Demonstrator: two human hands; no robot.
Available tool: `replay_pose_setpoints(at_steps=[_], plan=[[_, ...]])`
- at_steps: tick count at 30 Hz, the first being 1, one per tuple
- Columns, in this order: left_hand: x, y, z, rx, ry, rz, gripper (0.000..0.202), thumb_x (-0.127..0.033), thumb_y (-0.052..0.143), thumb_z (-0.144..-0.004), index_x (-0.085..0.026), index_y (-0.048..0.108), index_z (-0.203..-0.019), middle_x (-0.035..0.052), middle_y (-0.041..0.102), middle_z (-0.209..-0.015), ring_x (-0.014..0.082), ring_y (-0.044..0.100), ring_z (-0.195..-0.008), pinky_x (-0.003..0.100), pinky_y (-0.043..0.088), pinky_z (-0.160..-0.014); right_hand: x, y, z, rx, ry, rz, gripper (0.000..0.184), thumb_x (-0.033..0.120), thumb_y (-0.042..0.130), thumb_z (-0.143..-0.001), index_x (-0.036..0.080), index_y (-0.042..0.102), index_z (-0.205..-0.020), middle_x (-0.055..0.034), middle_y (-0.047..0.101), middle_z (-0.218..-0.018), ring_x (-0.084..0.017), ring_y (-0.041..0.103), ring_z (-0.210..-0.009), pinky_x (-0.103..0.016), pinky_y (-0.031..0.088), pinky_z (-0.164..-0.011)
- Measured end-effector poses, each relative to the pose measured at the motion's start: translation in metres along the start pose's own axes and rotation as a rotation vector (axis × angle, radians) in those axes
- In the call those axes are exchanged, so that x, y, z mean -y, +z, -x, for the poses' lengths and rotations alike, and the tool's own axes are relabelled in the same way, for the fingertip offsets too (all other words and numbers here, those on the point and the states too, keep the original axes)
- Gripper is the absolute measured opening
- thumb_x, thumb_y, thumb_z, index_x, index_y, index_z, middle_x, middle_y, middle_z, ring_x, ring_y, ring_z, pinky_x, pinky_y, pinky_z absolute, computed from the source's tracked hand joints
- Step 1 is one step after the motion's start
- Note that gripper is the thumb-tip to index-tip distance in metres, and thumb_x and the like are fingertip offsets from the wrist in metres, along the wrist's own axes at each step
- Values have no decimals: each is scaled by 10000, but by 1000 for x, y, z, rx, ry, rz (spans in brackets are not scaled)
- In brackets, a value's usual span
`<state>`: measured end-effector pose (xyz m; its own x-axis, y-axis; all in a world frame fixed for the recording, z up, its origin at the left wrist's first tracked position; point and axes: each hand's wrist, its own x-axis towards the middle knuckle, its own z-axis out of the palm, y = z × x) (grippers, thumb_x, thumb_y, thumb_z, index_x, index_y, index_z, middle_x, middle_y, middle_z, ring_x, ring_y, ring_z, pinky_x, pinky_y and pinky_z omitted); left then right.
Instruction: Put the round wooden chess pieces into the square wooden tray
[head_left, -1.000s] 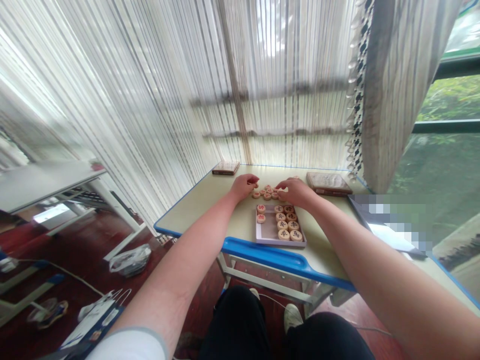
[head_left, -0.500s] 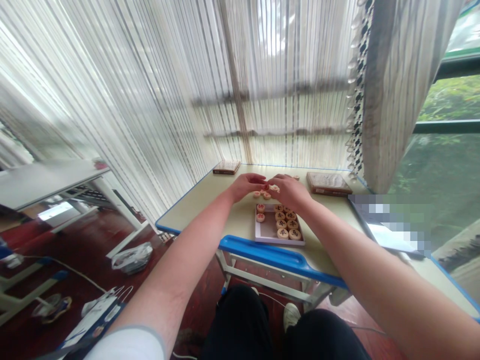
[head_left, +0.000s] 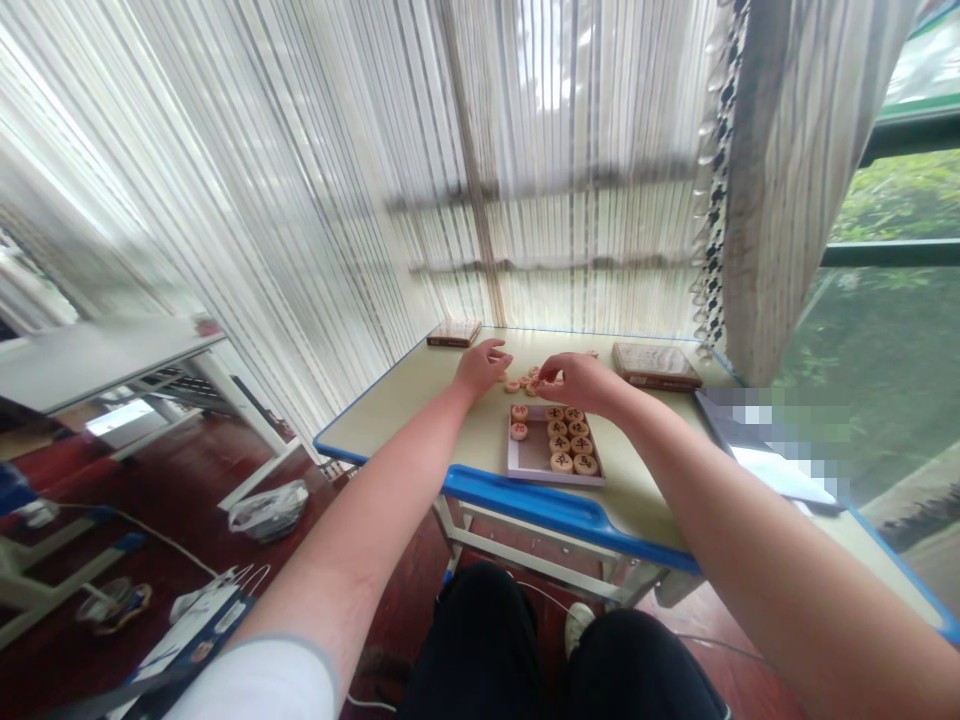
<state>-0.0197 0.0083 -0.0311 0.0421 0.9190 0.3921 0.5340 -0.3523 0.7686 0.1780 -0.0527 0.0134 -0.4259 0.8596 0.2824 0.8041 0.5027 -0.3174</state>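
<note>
A shallow white tray (head_left: 531, 458) on the beige desk (head_left: 420, 400) holds several round wooden chess pieces (head_left: 567, 437) in its right half. Beyond it lies a loose cluster of the same pieces (head_left: 523, 383). My left hand (head_left: 480, 366) rests at the cluster's left side, fingers curled and slightly apart, with nothing visibly held. My right hand (head_left: 581, 380) hovers over the cluster's right side, thumb and fingers pinched together over a piece.
A flat brown box (head_left: 453, 333) lies at the desk's far left and a second box (head_left: 657, 364) at the far right. A blue rim (head_left: 525, 500) edges the desk near me. Sheer striped curtains hang behind. A second desk and a plastic bag (head_left: 268, 508) are at left.
My hands, which met over the cluster half a second ago, have drawn slightly apart. The view has shifted a little.
</note>
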Motion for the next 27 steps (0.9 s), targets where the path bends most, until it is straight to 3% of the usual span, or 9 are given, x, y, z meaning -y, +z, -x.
replay_pose_setpoints(at_steps=[4, 10, 18, 27], plan=[[6, 1, 1, -70, 62, -269, 415, -282, 568, -773, -167, 549, -1172, 68, 678, -997, 157, 625, -914, 280, 478, -832, 9, -6, 7, 175, -82, -30, 256, 430, 624, -690, 229, 671, -842, -21, 655, -803, -139, 561, -659, -238, 378, -549], [6, -1, 2, -97, 44, -342, 376, -264, 534, -781, -181, 566, -1147, 50, 676, -995, 157, 613, -945, 276, 460, -862, 22, -6, 14, 269, -185, 7, 286, 469, 640, -670, 239, 685, -834, 1, 634, -726, -118, 537, -612, -216, 353, -513], [11, 2, -2, -105, 89, -365, 332, -245, 527, -774, -170, 589, -1092, 43, 681, -945, 152, 613, -912, 270, 457, -852, 25, 9, 14, 247, -231, 116, 284, 485, 626, -686, 237, 704, -801, -21, 661, -733, -136, 559, -626, -225, 368, -556], [14, 3, -5, -94, 122, -359, 309, -238, 525, -764, -153, 616, -1047, 54, 674, -942, 151, 602, -875, 274, 456, -842, 30, 7, 14, 239, -220, 168, 259, 423, 634, -681, 247, 708, -856, -41, 670, -770, -157, 570, -632, -236, 373, -550]])
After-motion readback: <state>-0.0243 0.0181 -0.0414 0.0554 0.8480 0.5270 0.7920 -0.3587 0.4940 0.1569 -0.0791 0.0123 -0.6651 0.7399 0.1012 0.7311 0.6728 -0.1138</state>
